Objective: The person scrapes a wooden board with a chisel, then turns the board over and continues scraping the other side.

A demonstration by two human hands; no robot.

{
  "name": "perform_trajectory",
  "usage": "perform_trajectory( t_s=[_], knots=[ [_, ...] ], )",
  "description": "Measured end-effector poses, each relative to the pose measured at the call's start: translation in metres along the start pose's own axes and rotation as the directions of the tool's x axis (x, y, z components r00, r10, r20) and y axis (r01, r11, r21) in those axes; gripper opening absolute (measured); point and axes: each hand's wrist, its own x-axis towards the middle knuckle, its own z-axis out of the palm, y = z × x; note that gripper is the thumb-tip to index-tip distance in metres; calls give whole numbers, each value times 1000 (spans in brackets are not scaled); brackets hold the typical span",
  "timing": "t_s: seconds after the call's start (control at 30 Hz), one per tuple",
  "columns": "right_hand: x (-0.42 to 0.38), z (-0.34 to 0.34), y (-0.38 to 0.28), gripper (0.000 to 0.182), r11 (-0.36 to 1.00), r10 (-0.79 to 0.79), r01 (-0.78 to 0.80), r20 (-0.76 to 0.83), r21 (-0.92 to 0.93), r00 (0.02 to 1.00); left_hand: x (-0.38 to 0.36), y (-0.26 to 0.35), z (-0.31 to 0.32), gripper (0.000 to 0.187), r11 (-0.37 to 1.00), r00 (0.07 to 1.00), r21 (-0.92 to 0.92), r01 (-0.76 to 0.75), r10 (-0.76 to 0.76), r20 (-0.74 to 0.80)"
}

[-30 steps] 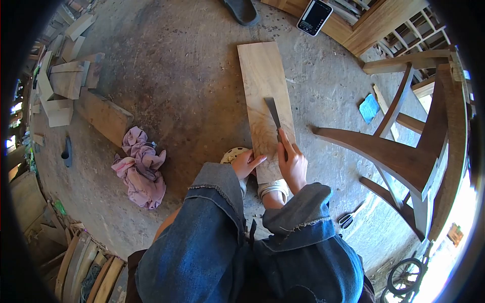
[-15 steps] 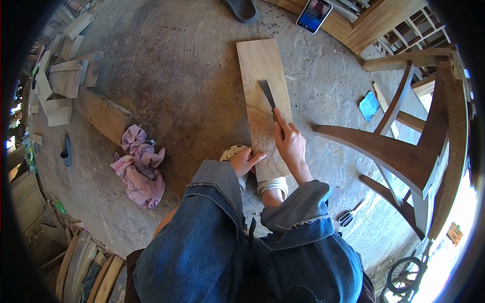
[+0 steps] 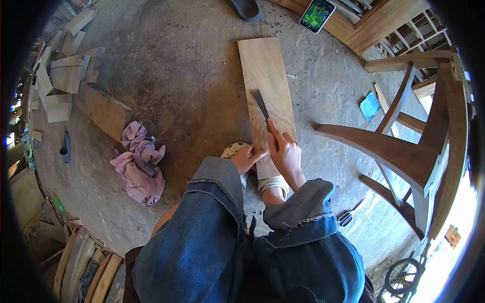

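Observation:
A long wooden board (image 3: 270,70) lies lengthwise before me, its near end over my right foot. My right hand (image 3: 286,151) is closed round the handle of a putty knife (image 3: 259,103), index finger stretched along it. The dark, flat blade points away from me and rests over the left part of the board's face. At the board's near left edge, my left hand (image 3: 246,158) grips it with the thumb on top; the other fingers are mostly hidden.
A crumpled pink cloth (image 3: 137,169) lies left on the concrete floor. Wood offcuts (image 3: 65,76) are piled further left. A curved wooden frame (image 3: 389,151) stands at right, near scissors (image 3: 346,218) and a blue scrap (image 3: 370,106). A phone (image 3: 317,15) leans at the top.
My right hand has drawn the putty knife toward me and slightly left along the board. My left hand keeps its hold on the edge. The phone's screen picture has changed.

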Motion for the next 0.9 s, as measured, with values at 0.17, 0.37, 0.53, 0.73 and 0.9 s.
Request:
perform_trajectory(
  t_s=[0.17,0.37,0.53,0.73,0.9],
  knots=[
    [-11,-3,-1,42,1000,1,0,24,-22,1000,-4,8,-1,52,974,999,-222,35,-29,32],
    [-1,4,0,43,1000,-1,1,17,-24,1000,-1,0,2,52,999,1000,-34,11,-10,18],
    [-7,7,-1,44,999,-4,4,5,-42,1000,-3,-4,8,44,947,1000,-322,-9,5,-13],
    [0,9,-1,43,995,-37,35,-21,-95,999,-1,-1,3,41,955,999,-294,34,-27,28],
    [-13,10,-5,43,996,-34,33,-12,-85,999,-3,2,3,41,964,998,-261,56,-49,33]
  ],
)
